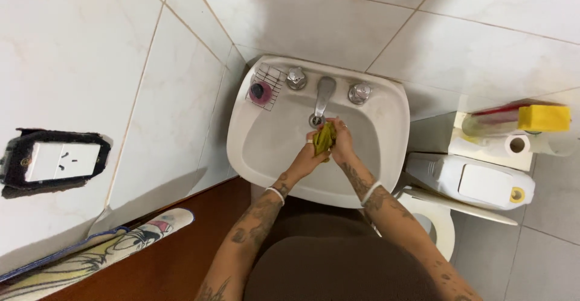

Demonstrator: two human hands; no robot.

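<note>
While both hands grip a yellow-green cloth [324, 139] over the sink [386, 105], just below the tap [323, 96], the left hand [309, 156] and right hand [342, 141] seem mid-rinse; wringing likely needs a firm twist.

A small yellow-green cloth [324, 139], crumpled and bunched lengthwise, stands roughly upright over the basin of the white ceramic sink [266, 150], just below the chrome spout [323, 96], gripped on both sides.

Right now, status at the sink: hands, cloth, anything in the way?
Left hand and right hand both clamped on yellow-green cloth. Cloth over basin, under spout. Nothing in the way.
</note>
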